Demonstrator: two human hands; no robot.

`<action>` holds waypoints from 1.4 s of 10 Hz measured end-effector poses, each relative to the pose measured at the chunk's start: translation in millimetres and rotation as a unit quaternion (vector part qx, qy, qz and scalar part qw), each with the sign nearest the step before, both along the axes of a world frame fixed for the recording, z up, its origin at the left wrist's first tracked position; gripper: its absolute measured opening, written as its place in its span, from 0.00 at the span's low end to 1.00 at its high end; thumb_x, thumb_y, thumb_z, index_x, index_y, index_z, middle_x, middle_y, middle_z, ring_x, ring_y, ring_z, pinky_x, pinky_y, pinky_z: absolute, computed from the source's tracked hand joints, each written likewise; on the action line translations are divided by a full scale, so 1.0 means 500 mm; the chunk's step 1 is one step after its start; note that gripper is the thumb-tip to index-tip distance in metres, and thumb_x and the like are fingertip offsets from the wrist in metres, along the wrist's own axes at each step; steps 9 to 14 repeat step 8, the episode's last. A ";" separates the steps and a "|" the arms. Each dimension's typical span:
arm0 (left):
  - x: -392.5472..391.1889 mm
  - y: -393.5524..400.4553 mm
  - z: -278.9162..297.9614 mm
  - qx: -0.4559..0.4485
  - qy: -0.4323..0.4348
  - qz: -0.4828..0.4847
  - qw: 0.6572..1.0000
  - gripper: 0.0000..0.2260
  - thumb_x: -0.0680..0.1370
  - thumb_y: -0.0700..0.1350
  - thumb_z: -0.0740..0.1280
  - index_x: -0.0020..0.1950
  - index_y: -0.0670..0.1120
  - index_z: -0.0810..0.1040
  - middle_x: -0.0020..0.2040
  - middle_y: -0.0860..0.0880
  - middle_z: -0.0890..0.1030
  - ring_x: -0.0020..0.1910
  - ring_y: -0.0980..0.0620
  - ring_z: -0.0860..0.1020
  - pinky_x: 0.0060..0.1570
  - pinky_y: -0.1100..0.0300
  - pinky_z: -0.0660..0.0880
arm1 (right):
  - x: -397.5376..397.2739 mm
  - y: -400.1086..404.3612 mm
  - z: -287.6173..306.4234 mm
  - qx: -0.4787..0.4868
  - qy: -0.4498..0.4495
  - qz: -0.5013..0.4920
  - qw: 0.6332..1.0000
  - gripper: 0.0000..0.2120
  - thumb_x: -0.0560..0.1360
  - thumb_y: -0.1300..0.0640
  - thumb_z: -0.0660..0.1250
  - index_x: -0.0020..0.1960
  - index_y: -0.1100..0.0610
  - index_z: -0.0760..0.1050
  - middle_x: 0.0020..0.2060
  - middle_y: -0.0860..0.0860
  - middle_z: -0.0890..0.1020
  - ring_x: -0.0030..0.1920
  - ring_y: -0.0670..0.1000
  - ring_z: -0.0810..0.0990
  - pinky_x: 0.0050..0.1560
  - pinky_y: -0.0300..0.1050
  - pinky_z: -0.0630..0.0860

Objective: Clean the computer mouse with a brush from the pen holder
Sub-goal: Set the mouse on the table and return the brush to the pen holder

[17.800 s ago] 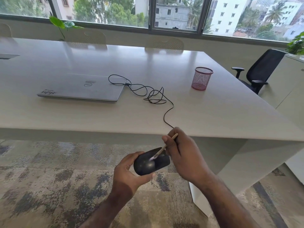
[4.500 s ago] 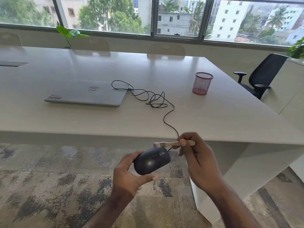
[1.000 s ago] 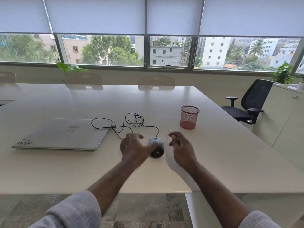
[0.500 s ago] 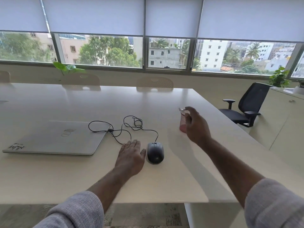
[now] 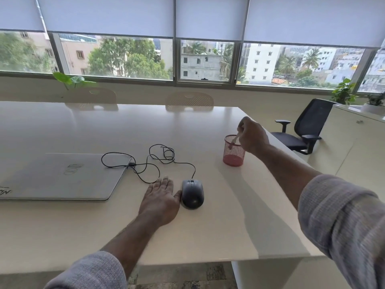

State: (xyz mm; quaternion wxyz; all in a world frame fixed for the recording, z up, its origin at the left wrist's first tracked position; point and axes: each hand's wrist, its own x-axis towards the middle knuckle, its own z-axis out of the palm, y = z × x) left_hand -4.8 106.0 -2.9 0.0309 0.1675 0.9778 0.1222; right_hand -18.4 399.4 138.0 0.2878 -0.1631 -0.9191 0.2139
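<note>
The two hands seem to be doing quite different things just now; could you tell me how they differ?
The left hand lies flat on the table, fingers straight, beside the mouse; the right hand is raised over the pen holder. The left hand holds nothing; the right hand pinches the brush, its bristle end inside the holder. Both arms wear grey sleeves.

Bright daylight from windows (image 5: pixel 133 57); soft shadows; wide-angle edge distortion.

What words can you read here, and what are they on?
Round logo on the laptop lid: too blurred to read.
Sticker at the laptop's near left corner: dark scrawled letters, cut off by the picture's edge, not readable.
Mouse, pen holder: no writing visible.
</note>
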 end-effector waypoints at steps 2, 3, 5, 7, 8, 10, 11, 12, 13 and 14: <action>0.000 -0.001 0.000 -0.002 0.002 -0.003 1.000 0.30 0.88 0.60 0.44 0.86 0.46 0.47 0.87 0.50 0.45 0.86 0.52 0.44 0.83 0.54 0.40 | -0.032 0.007 -0.004 0.021 -0.037 -0.022 0.999 0.09 0.76 0.66 0.62 0.49 0.57 0.79 0.50 0.58 0.85 0.52 0.61 0.81 0.45 0.45 0.70; 0.001 -0.001 0.000 -0.003 0.004 -0.005 1.000 0.30 0.87 0.60 0.44 0.86 0.46 0.47 0.87 0.50 0.45 0.86 0.52 0.44 0.83 0.54 0.40 | -0.042 0.012 -0.014 0.019 -0.078 -0.029 0.996 0.10 0.76 0.66 0.63 0.52 0.57 0.81 0.53 0.57 0.85 0.55 0.61 0.81 0.51 0.47 0.75; 0.002 -0.001 0.000 0.000 0.004 -0.007 1.000 0.30 0.88 0.59 0.44 0.86 0.46 0.47 0.87 0.50 0.46 0.86 0.51 0.44 0.83 0.53 0.41 | -0.041 0.025 -0.036 0.010 -0.105 -0.042 0.994 0.09 0.78 0.60 0.65 0.56 0.58 0.80 0.57 0.57 0.83 0.58 0.60 0.80 0.56 0.49 0.78; 0.007 -0.001 0.004 0.010 -0.001 -0.011 1.000 0.30 0.88 0.60 0.44 0.86 0.46 0.46 0.87 0.50 0.46 0.86 0.52 0.44 0.83 0.54 0.41 | -0.028 0.022 -0.038 0.016 -0.063 -0.052 0.997 0.16 0.78 0.51 0.68 0.62 0.58 0.76 0.59 0.58 0.82 0.60 0.61 0.79 0.52 0.49 0.73; 0.008 -0.003 0.007 0.017 0.006 -0.007 1.000 0.30 0.88 0.60 0.44 0.86 0.46 0.47 0.87 0.50 0.46 0.86 0.51 0.45 0.83 0.53 0.41 | -0.012 0.003 -0.034 0.040 -0.018 -0.058 0.997 0.19 0.78 0.50 0.68 0.64 0.60 0.75 0.61 0.58 0.80 0.63 0.61 0.77 0.58 0.52 0.74; 0.008 -0.003 0.007 0.017 0.006 -0.007 1.000 0.30 0.88 0.60 0.44 0.86 0.46 0.47 0.87 0.50 0.46 0.86 0.51 0.45 0.83 0.53 0.41 | -0.012 0.003 -0.034 0.040 -0.018 -0.058 0.997 0.19 0.78 0.50 0.68 0.64 0.60 0.75 0.61 0.58 0.80 0.63 0.61 0.77 0.58 0.52 0.74; 0.008 -0.003 0.007 0.017 0.006 -0.007 1.000 0.30 0.88 0.60 0.44 0.86 0.46 0.47 0.87 0.50 0.46 0.86 0.51 0.45 0.83 0.53 0.41 | -0.012 0.003 -0.034 0.040 -0.018 -0.058 0.997 0.19 0.78 0.50 0.68 0.64 0.60 0.75 0.61 0.58 0.80 0.63 0.61 0.77 0.58 0.52 0.74; 0.008 -0.003 0.007 0.017 0.006 -0.007 1.000 0.30 0.88 0.60 0.44 0.86 0.46 0.47 0.87 0.50 0.46 0.86 0.51 0.45 0.83 0.53 0.41 | -0.012 0.003 -0.034 0.040 -0.018 -0.058 0.997 0.19 0.78 0.50 0.68 0.64 0.60 0.75 0.61 0.58 0.80 0.63 0.61 0.77 0.58 0.52 0.74; 0.008 -0.003 0.007 0.017 0.006 -0.007 1.000 0.30 0.88 0.60 0.44 0.86 0.46 0.47 0.87 0.50 0.46 0.86 0.51 0.45 0.83 0.53 0.41 | -0.012 0.003 -0.034 0.040 -0.018 -0.058 0.997 0.19 0.78 0.50 0.68 0.64 0.60 0.75 0.61 0.58 0.80 0.63 0.61 0.77 0.58 0.52 0.74; 0.008 -0.003 0.007 0.017 0.006 -0.007 1.000 0.30 0.88 0.60 0.44 0.86 0.46 0.47 0.87 0.50 0.46 0.86 0.51 0.45 0.83 0.53 0.41 | -0.012 0.003 -0.034 0.040 -0.018 -0.058 0.997 0.19 0.78 0.50 0.68 0.64 0.60 0.75 0.61 0.58 0.80 0.63 0.61 0.77 0.58 0.52 0.74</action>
